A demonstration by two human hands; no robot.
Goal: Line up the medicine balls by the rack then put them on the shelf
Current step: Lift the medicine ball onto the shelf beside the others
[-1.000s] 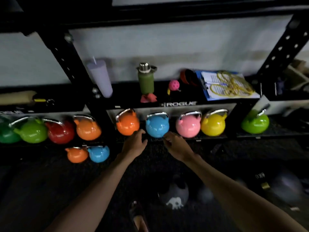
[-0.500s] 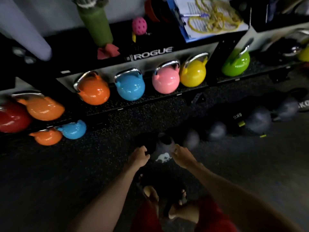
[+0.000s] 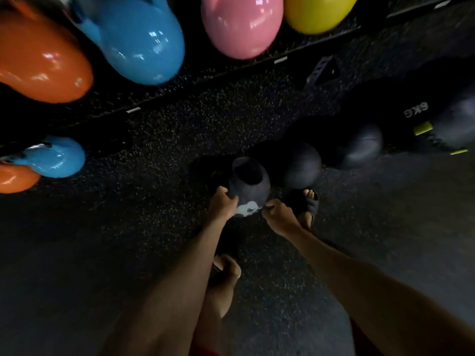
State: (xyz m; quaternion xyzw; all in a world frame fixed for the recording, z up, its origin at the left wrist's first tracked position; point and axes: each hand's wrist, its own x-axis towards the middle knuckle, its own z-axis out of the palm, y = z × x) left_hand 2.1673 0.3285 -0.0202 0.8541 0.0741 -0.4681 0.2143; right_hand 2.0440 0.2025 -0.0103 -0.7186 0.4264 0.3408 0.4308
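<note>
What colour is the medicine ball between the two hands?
It is a dark grey round medicine ball with a white logo; head view.

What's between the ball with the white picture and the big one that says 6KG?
Two more dark medicine balls sit there, the nearer ball and the farther ball, between the logo ball and the 6KG ball. Head view shows it.

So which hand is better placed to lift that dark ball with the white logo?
Left, probably: the left hand grips the dark ball at its side; the right hand sits at its lower edge, contact unclear.
</note>
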